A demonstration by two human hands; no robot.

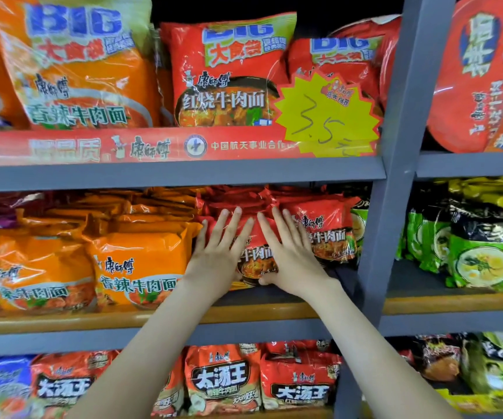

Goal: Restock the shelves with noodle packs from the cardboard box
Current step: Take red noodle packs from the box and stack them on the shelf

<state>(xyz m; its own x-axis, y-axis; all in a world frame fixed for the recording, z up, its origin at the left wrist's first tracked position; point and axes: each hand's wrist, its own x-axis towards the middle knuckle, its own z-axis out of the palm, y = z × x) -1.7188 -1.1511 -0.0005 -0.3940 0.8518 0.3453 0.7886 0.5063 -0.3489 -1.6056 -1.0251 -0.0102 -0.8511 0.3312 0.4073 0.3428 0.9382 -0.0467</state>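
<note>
Pressing flat on the red noodle pack (pixel 256 256), left hand (pixel 217 254) and right hand (pixel 293 256), fingers (pixel 234 222) straight and spread, middle shelf (pixel 63 321).

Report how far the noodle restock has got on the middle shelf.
Done: orange packs and a red stack fill most of the middle shelf. In hand: left hand and right hand press a red pack into the front row with flat fingers. Left: the cardboard box is out of view, so remaining stock cannot be told.
</note>
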